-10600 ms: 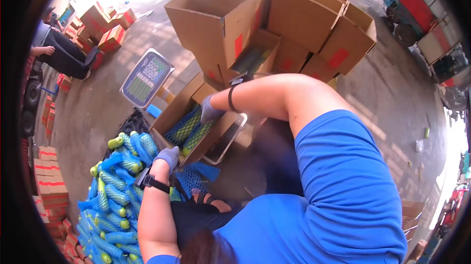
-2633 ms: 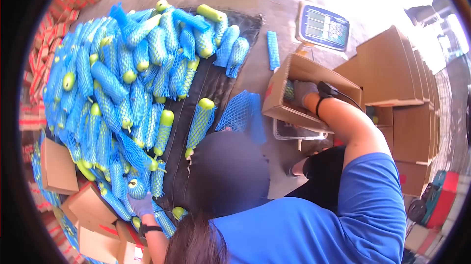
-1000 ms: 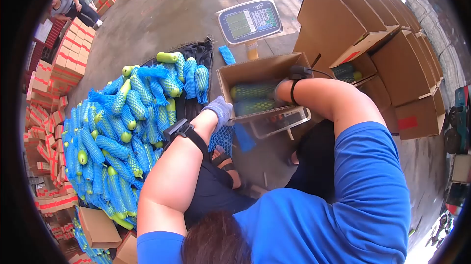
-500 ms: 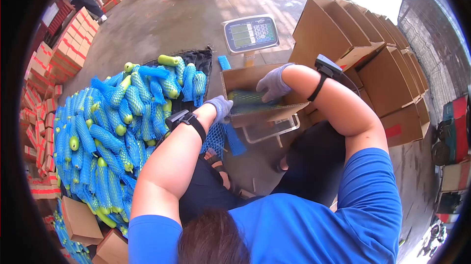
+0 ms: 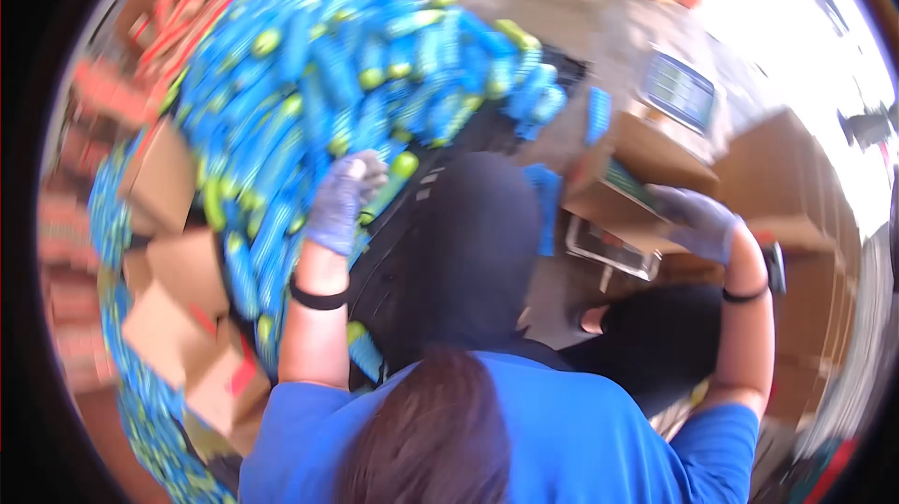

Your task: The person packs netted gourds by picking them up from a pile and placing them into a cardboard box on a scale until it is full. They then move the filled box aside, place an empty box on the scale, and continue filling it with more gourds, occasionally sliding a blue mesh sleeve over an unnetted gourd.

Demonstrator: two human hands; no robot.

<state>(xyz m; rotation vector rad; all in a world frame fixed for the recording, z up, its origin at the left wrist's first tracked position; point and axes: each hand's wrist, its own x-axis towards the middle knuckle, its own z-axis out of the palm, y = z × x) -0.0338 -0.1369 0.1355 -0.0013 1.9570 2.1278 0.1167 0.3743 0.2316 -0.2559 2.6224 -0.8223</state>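
Observation:
My left hand point(image 5: 346, 202), in a grey-purple glove, hovers over the near edge of a heap of long green gourds point(image 5: 323, 82) in blue foam net sleeves. Its fingers look apart and hold nothing, though they are blurred. A bare-looking green gourd point(image 5: 401, 171) lies just right of it. My right hand point(image 5: 698, 220), gloved too, is at the near right rim of an open cardboard box point(image 5: 599, 190), fingers over the edge and gripping it. Something green point(image 5: 629, 181) shows inside the box. The box sits on a scale platform point(image 5: 613, 251).
Behind the box stands the scale's display point(image 5: 679, 90). Open cartons point(image 5: 787, 167) are stacked on the right. More open cartons point(image 5: 178, 289) lie at the left, with red-taped boxes point(image 5: 94, 307) beyond. Loose blue netting point(image 5: 543, 204) lies beside my knee.
My view has swung left towards the heap. The left hand has left the box's side and reached over the gourds. The right hand has drawn back from inside the box to its rim.

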